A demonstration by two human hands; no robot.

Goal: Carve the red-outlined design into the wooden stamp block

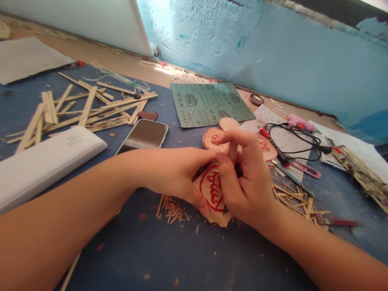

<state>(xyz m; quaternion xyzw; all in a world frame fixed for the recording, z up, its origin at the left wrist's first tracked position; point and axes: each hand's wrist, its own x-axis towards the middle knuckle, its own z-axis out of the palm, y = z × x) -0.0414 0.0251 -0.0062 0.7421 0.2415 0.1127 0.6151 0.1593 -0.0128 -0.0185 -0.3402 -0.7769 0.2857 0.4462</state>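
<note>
While both hands meet over blue mat (169,250), left hand (172,171) grips wood slice (214,194) with red marking; right hand (247,182) closed over slice edge, what it pinches hidden. Wood shavings (172,210) just left of slice. Stick scraps (295,198) right of slice. Phone (144,135) beyond slice, leftward. More marked discs (212,139) just behind slice. Sandpaper sheet (209,103) farther behind.

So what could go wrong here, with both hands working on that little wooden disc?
The wooden disc is pinched between the left hand and right hand, so a slip might bring the tool, mostly hidden, against fingers. The red markings could smear under the grip. Shavings may scatter toward the phone.
</note>
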